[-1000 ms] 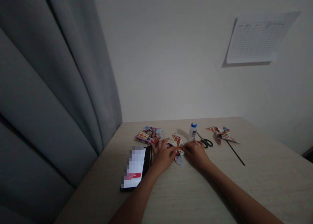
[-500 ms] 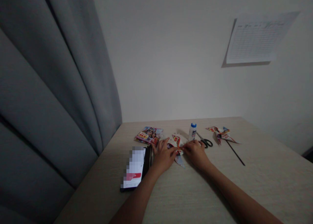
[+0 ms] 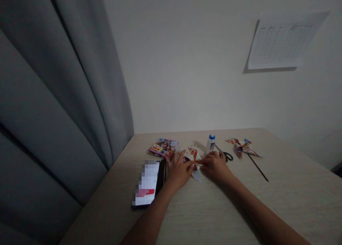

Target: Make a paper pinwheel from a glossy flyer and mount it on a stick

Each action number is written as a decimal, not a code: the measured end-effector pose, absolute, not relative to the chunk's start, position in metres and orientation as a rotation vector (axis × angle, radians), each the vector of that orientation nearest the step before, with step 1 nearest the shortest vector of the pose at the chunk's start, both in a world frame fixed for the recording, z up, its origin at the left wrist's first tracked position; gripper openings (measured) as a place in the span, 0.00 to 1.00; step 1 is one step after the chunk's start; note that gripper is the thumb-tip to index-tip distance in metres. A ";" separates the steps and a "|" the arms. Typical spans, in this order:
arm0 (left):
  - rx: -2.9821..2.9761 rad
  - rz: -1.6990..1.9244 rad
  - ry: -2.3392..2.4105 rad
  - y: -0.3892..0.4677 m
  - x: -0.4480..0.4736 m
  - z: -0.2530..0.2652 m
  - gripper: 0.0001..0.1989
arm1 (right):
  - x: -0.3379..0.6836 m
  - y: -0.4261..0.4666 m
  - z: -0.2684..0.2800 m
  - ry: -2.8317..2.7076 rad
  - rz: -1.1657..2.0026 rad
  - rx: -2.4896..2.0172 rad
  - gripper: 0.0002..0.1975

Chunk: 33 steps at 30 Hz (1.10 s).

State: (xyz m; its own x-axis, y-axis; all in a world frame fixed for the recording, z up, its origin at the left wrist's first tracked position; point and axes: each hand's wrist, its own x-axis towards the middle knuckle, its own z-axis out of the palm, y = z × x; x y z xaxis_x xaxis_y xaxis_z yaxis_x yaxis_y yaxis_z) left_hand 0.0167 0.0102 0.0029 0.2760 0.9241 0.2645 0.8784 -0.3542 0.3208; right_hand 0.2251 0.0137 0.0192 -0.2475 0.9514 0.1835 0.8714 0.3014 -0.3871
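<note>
Both hands press on a folded paper pinwheel [image 3: 194, 156] near the tabletop's [image 3: 240, 209] far edge. The left hand [image 3: 178, 171] lies flat with fingers spread on it; the right hand [image 3: 217, 166] pinches its middle with curled fingers. A glue bottle [image 3: 211, 143] stands just beyond.

Two bare forearms, no sleeves in view, left hand [image 3: 178, 171] and right hand [image 3: 216, 167] both ungloved, no watch, ring or bracelet that can be made out in the dim light
</note>
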 end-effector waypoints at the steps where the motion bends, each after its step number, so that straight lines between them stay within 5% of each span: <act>1: 2.420 0.624 1.718 0.010 0.017 0.003 0.13 | 0.225 0.014 0.019 -2.197 0.291 -1.633 0.14; 33: 2.387 0.654 1.690 0.010 0.016 0.007 0.14 | 0.225 0.013 0.023 -2.224 0.352 -1.646 0.13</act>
